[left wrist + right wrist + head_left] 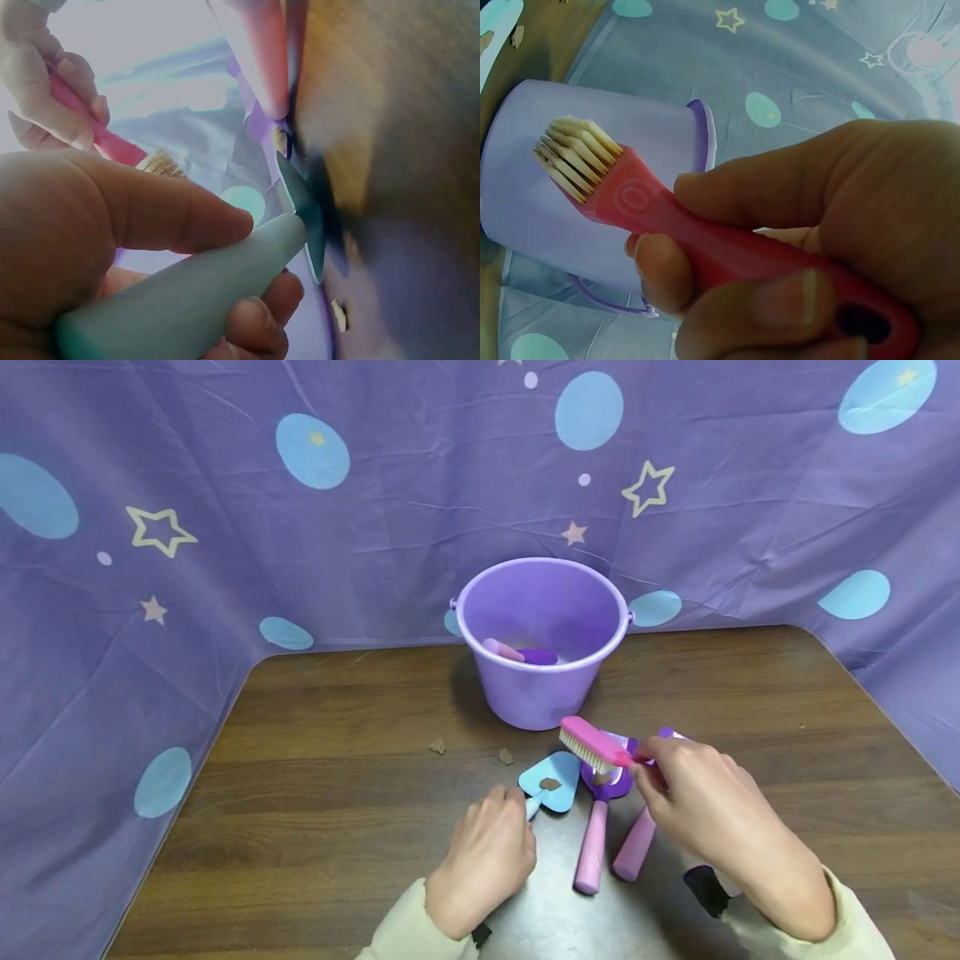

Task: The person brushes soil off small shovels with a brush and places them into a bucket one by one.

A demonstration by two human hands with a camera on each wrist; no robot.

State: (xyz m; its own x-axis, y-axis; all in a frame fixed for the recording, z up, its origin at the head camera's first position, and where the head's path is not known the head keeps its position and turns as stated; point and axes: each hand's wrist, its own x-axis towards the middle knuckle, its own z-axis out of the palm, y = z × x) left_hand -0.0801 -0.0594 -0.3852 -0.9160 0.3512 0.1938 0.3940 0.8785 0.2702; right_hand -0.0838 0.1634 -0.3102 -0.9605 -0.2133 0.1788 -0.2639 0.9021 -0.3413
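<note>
My left hand (483,847) grips the pale handle of a light blue toy shovel (564,767), whose flat blade is low over the table. A small brown flake (551,784) lies on that blade. In my right hand (720,810) is a pink brush (592,739) with cream bristles, held by its handle above a purple toy tool with a pink handle (591,852). Another brown scrap lies on this purple tool, just under the bristles. The right wrist view shows thumb and fingers wrapped round the pink brush (697,232), bristles facing the bucket.
Behind the hands stands a purple bucket (525,693) with pink and purple tool parts inside. A second pink-handled tool (636,847) lies beneath the right hand, partly hidden. Two loose brown flakes (506,757) rest on the wooden table (315,793). A purple curtain (420,527) surrounds the back and sides.
</note>
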